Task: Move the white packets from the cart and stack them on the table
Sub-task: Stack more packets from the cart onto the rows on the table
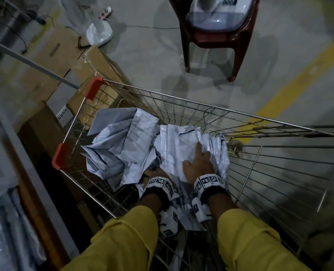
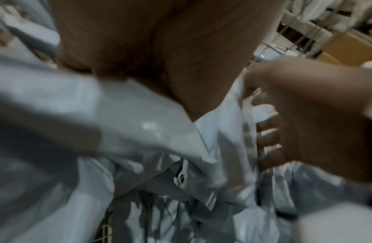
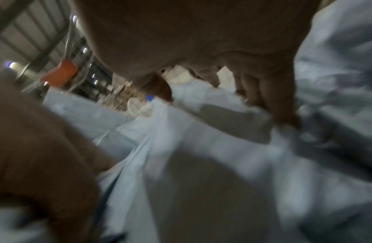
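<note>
Both hands are working inside the wire cart [image 1: 211,111]: the right hand [image 1: 198,165] is lying fingers-extended on top of a white packet [image 1: 178,147], apparently pinning it for a lift, while the left hand [image 1: 152,172] is reaching beneath its near edge, fingers hidden, so its grasp cannot be determined. More white packets [image 1: 121,141] are lying loose beyond and to the left of the hands; stacked packets [image 1: 3,227], probably on the table, are sitting well apart on the left-hand side.
</note>
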